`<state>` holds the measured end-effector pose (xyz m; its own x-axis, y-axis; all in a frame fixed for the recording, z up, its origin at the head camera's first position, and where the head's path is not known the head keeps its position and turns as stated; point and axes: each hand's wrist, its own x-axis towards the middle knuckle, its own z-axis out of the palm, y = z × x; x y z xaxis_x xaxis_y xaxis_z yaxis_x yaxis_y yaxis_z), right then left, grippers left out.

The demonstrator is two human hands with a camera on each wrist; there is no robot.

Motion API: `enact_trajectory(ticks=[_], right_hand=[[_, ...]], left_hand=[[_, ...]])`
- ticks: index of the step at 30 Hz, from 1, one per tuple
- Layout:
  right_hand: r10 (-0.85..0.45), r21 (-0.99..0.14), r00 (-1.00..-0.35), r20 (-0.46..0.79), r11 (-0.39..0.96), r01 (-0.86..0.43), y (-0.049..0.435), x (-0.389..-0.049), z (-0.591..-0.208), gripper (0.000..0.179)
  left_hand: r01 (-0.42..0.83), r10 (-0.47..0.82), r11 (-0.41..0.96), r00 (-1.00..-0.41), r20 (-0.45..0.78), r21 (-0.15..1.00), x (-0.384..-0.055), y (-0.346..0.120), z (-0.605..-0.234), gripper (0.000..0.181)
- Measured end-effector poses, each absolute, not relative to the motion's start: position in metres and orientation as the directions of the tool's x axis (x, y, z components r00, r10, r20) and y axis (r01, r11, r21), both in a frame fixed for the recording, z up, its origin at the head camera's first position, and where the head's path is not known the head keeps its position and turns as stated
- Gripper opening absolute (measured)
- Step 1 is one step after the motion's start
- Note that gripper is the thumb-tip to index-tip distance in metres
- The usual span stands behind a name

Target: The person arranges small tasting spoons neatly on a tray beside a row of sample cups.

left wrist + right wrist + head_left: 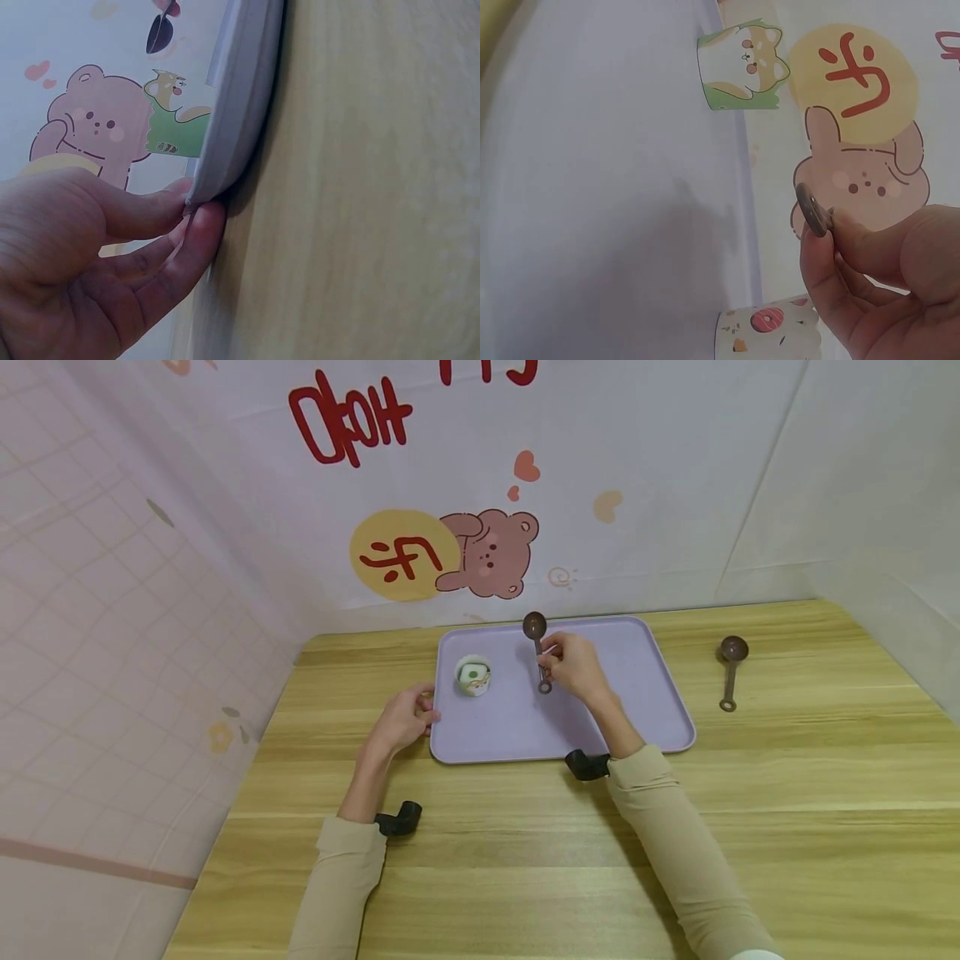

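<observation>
Tan sleeves (334, 889) rise from the bottom edge. At center, the left hand (405, 718) pinches the rim of a lilac tray (502, 731) bearing a small cup (474, 680); the right hand (576, 667) holds a brown measuring spoon (535, 626) above it, apparently not yet placed. A second spoon (734, 649), seemingly left to handle, lies on the surface (795, 827) at right.

Beyond my left fingers (426, 717), a round yellow printed disc (405, 556) on the white wall covering (675, 443) bears a red character, apparently 乐; I cannot read the large red lettering (348, 422) above.
</observation>
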<state>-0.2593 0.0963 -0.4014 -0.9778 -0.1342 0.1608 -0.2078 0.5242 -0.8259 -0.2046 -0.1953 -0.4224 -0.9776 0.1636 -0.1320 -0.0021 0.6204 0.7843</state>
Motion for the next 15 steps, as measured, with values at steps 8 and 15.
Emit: enact_trajectory(ticks=[8, 15], right_hand=[[-0.136, -0.811, -0.979, 0.15, 0.55, -0.2, 0.089, -0.26, -0.403, 0.012], [-0.153, -0.829, -0.979, 0.137, 0.524, -0.198, 0.084, -0.262, -0.405, 0.013]], left_hand=[[-0.016, 0.154, 0.625, -0.978, -0.144, 0.781, -0.205, -0.196, -0.423, 0.054], [-0.016, 0.158, 0.617, -0.977, -0.144, 0.786, -0.205, -0.196, -0.424, 0.053]])
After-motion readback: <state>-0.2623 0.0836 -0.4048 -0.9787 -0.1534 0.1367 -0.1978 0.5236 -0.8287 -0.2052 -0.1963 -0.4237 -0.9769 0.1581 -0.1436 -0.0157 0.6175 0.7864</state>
